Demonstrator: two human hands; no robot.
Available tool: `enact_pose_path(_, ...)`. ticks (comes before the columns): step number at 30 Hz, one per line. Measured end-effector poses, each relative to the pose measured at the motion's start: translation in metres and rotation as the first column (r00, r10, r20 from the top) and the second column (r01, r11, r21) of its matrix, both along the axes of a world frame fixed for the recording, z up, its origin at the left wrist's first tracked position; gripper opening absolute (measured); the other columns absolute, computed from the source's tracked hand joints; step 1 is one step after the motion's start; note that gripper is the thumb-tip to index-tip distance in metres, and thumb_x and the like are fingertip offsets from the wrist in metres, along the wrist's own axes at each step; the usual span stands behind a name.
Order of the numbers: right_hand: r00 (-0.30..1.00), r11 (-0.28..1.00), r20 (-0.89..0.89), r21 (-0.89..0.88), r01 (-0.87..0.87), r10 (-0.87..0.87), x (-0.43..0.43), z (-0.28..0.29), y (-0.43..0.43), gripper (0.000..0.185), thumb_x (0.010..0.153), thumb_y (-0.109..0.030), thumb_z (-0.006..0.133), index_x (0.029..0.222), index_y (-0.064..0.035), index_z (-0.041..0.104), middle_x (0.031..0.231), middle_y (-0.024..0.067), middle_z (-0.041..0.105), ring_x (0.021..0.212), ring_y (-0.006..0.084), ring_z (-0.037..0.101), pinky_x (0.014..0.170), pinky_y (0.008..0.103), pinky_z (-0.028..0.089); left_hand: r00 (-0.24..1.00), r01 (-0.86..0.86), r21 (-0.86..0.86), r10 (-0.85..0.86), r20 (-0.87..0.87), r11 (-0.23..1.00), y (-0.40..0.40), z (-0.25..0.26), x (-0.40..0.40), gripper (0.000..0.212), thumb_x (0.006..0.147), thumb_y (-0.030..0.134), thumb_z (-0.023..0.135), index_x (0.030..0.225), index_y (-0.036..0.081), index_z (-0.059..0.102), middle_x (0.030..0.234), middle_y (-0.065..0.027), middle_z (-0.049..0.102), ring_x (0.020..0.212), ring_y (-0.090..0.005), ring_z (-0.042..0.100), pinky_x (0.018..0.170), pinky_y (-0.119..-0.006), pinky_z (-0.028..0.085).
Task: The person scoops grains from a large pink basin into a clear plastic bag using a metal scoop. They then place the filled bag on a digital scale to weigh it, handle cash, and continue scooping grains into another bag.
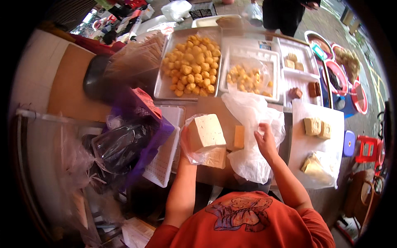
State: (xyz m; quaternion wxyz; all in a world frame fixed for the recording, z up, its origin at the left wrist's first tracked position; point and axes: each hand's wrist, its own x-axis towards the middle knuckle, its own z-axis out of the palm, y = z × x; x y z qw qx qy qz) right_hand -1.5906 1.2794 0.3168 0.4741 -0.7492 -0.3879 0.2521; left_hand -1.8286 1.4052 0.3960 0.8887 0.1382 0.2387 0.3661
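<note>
My left hand (185,141) is wrapped in a clear plastic bag (198,157) and grips a large pale block of tofu (209,130) from its left side. Directly below that block shows a tan block (216,157), perhaps also tofu; whether the two touch is unclear. On the brown board (206,107) lies a small orange-brown rectangular piece (238,137). My right hand (265,138) is over a crumpled white plastic sheet or bag (252,164), fingers apart and slightly curled, with nothing visible in them.
Beyond the board are a metal tray (158,88) of fried tofu puffs and a white tray (276,69) of smaller pieces. A purple basket (166,131) with dark plastic bags stands left. Tofu blocks (317,127) rest on a white board (297,145). A person (283,17) stands across the stall.
</note>
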Motion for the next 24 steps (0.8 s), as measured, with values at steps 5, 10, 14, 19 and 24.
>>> enact_pose_path(5, 0.981, 0.989, -0.155, 0.108, -0.101, 0.117, 0.004, 0.083, 0.034, 0.028, 0.095, -0.014, 0.057, 0.12, -0.0038, 0.053, 0.117, 0.0094, 0.058, 0.111, 0.0178, 0.054, 0.088, 0.0333, 0.046, 0.967, 0.139, 0.145, -0.166, 0.191, 0.98, -0.026, 0.034, 0.019, 0.072, 0.086, 0.055, 0.055, 0.133, 0.001, 0.046, 0.126, -0.0173, 0.054, 0.11, -0.0337, 0.056, 0.085, -0.048, 0.052)
enact_pose_path(10, -0.025, 0.61, -0.888, 0.337, -0.717, 0.46, -0.002, 0.077, 0.076, 0.021, 0.098, -0.027, 0.055, 0.105, -0.0078, 0.06, 0.094, -0.0018, 0.057, 0.087, 0.0087, 0.054, 0.075, 0.026, 0.047, 0.998, 0.058, 0.677, -0.022, -0.062, 0.734, -0.067, 0.061, 0.035, 0.058, 0.095, 0.044, 0.045, 0.129, -0.003, 0.049, 0.121, -0.022, 0.059, 0.105, -0.0323, 0.062, 0.084, -0.045, 0.054)
enact_pose_path(14, 0.26, 0.593, -0.691, 0.297, -0.748, 0.675, -0.008, 0.123, 0.063, 0.016, 0.097, -0.024, 0.056, 0.094, -0.0083, 0.056, 0.083, -0.0038, 0.052, 0.076, 0.0083, 0.051, 0.067, 0.0224, 0.044, 0.971, 0.23, 0.17, -0.215, -0.102, 0.958, -0.089, 0.042, 0.025, 0.068, 0.091, 0.05, 0.048, 0.125, -0.009, 0.051, 0.107, -0.0198, 0.065, 0.091, -0.0295, 0.067, 0.077, -0.042, 0.056)
enact_pose_path(19, 0.14, 0.64, -0.704, 0.52, -0.565, 0.696, 0.017, 0.134, 0.06, 0.017, 0.098, -0.025, 0.054, 0.097, -0.0075, 0.056, 0.082, -0.0019, 0.051, 0.074, 0.0089, 0.05, 0.069, 0.0243, 0.043, 0.984, 0.077, 0.342, -0.016, -0.177, 0.937, -0.119, 0.052, 0.019, 0.051, 0.09, 0.034, 0.059, 0.123, -0.005, 0.053, 0.111, -0.0142, 0.064, 0.096, -0.0223, 0.066, 0.08, -0.036, 0.055)
enact_pose_path(24, 0.439, 0.434, -0.39, -0.106, -0.895, 0.809, -0.018, 0.127, 0.042, 0.058, 0.095, -0.047, 0.053, 0.132, -0.0019, 0.052, 0.132, 0.015, 0.054, 0.125, 0.022, 0.047, 0.106, 0.0347, 0.035, 0.963, 0.151, 0.563, 0.007, -0.268, 0.812, -0.139, 0.056, 0.01, 0.056, 0.081, 0.03, 0.07, 0.12, -0.006, 0.055, 0.113, -0.0137, 0.063, 0.099, -0.0207, 0.064, 0.083, -0.033, 0.053)
